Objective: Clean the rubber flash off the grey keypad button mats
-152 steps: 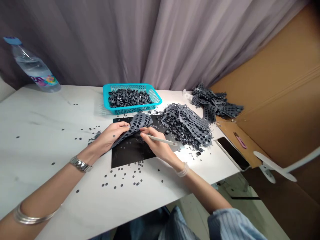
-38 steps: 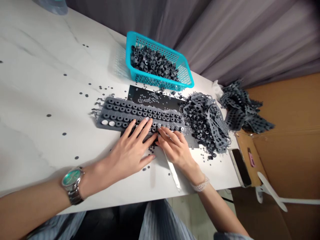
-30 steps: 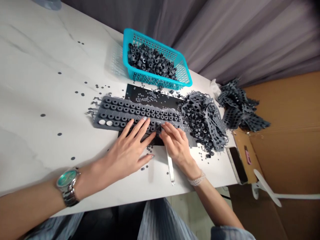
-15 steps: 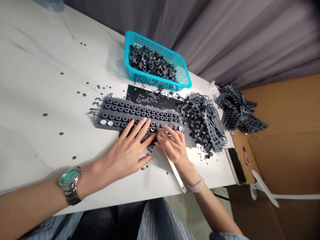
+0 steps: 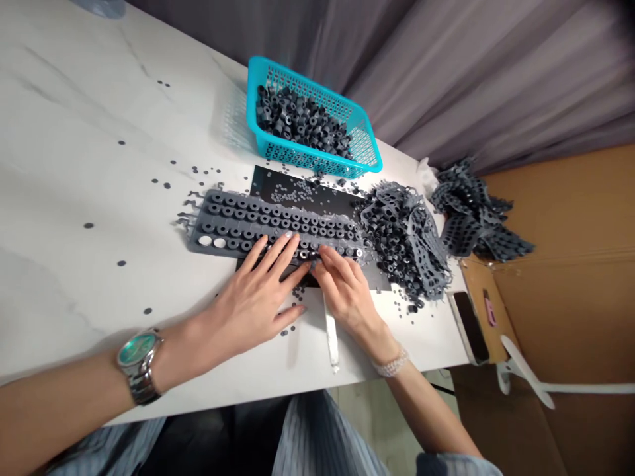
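Found no readable text, label, brand, number or sign anywhere; could not make out any markings on the small wristwatch dial [image 5: 137, 349].

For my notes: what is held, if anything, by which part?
The left hand lies partly on a grey studded sheet, holding nothing. The right hand holds a slim white stick near its far end; exact grip hidden.

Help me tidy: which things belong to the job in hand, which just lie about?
Seemingly the job's: long grey ring-studded strip; slim white tool; black rectangular mat; turquoise plastic basket; grey perforated sheets.
Probably lying about: black-screened phone; small pink tool.
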The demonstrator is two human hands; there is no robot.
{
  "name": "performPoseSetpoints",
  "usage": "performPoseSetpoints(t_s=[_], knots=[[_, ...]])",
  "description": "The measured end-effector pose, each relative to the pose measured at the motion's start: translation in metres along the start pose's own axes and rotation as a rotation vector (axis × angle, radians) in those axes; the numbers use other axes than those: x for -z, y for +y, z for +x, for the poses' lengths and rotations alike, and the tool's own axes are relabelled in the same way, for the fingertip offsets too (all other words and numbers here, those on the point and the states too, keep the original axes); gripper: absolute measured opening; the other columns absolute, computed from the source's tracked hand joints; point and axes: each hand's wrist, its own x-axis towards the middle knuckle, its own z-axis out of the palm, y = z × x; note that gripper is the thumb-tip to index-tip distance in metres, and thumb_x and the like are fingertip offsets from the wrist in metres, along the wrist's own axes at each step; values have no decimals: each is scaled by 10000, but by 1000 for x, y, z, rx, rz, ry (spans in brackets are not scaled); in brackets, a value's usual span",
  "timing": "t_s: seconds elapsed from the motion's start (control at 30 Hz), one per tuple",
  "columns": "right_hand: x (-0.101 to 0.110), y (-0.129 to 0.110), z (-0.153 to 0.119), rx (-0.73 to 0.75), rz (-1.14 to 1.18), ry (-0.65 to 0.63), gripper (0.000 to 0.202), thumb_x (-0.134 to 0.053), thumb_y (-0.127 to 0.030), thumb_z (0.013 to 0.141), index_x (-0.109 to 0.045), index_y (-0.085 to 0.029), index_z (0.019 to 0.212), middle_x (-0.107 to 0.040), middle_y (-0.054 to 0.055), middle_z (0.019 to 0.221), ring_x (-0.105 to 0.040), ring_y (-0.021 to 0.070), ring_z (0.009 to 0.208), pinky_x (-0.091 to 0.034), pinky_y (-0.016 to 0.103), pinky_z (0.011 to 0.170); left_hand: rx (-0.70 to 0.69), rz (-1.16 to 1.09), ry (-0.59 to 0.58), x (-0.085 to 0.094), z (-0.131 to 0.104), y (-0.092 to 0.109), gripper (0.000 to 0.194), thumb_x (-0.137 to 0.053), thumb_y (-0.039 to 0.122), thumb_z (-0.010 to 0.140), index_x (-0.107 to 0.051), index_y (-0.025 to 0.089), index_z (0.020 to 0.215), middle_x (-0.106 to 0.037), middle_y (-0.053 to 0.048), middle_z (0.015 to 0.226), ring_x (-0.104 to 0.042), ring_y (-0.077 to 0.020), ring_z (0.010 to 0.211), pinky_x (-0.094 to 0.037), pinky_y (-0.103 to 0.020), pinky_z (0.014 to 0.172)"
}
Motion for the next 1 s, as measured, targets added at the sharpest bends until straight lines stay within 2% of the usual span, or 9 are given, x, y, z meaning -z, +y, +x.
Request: performPoseSetpoints(t_s=[0.13,0.27,0.37,0.53,0.7,0.83,0.93,1.0], knots=[[5,6,1,-100,17,86,170,-495,-104,960,-575,-143,1105,-684,188,1207,-546,251,1290,-484,379,932,-4,-5,10,0,0,0,574,-538,500,909,-556,164,1374,-282,-213,1584,-226,-354,1482,-194,-565,1194],[7,2,-1,-20,60,76,111,-557,-150,954,-588,-179,1057,-701,133,1214,-548,236,1297,-462,367,935,-6,0,15,1,0,0,576,-543,496,905,-556,159,1371,-293,-209,1581,-236,-356,1478,-207,-567,1190],[5,-3,-2,-15,55,63,89,-553,-170,962,-601,-192,1034,-695,115,1237,-534,237,1315,-445,376,939,-6,-3,22,1,0,0,566,-554,488,898,-568,154,1356,-296,-207,1580,-237,-361,1477,-217,-574,1185],[1,-3,-1,-3,45,59,92,-539,-155,968,-613,-171,1020,-700,123,1224,-535,244,1312,-445,376,945,-7,0,14,2,0,0,573,-557,492,894,-569,147,1352,-287,-219,1581,-229,-364,1479,-205,-572,1189],[2,-3,1,51,-12,1,183,-460,-101,976,-614,-133,1069,-671,182,1252,-518,239,1320,-464,381,953,-3,-2,13,2,0,1,580,-550,495,897,-562,141,1357,-277,-216,1585,-223,-357,1482,-206,-565,1193],[0,-7,6,94,-75,3,220,-428,-73,972,-608,-96,1096,-682,210,1207,-514,244,1317,-473,364,947,-2,-7,20,-1,0,0,598,-574,494,883,-554,145,1368,-273,-204,1590,-223,-354,1483,-201,-568,1195],[-4,-6,5,-12,-54,47,203,-465,-82,962,-607,-120,1102,-671,202,1224,-533,248,1292,-475,366,940,2,-19,11,-1,0,0,592,-568,485,890,-545,151,1380,-271,-203,1591,-217,-350,1485,-196,-561,1198],[-8,3,1,-154,-55,150,181,-482,-95,961,-608,-161,1074,-675,182,1218,-565,248,1247,-484,379,909,2,-25,7,0,0,0,585,-555,487,900,-544,158,1384,-268,-201,1593,-208,-345,1489,-193,-554,1200]])
